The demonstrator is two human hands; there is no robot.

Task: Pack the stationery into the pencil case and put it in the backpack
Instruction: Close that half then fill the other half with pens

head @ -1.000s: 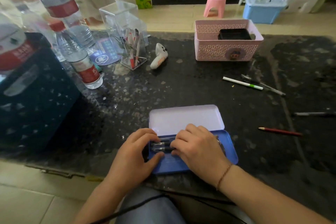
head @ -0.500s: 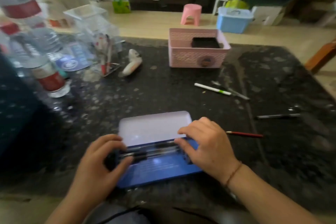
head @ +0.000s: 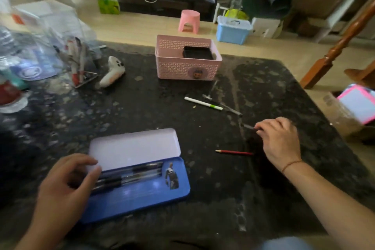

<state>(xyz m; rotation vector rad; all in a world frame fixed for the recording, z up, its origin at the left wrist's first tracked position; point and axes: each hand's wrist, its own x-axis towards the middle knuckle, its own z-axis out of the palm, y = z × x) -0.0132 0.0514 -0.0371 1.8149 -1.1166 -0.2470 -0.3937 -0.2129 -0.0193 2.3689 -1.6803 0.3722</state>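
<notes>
An open blue pencil case [head: 142, 195] with a pale lid lies near the table's front edge, and black pens [head: 132, 174] lie inside it. My left hand [head: 67, 186] rests on the case's left end, fingers curled over the pens' ends. To the right, my right hand [head: 280, 140] pinches the tip end of a dark pen [head: 248, 126] that lies on the table. A red pencil [head: 234, 152] lies just left of that hand. Farther back lie a white pen [head: 203, 103] with a green band and a grey pen [head: 225, 105].
A pink basket [head: 186, 67] stands at the back centre, holding a black box. At the back left are a white toy [head: 111, 75], a clear pen holder [head: 77, 67] and water bottles [head: 10, 87]. The table's right edge drops to the floor, where a pink-framed board [head: 359, 105] lies.
My right hand has left the pencil case and reached right to the dark pen. The view has swung to the right. My left hand stays on the case's left end.
</notes>
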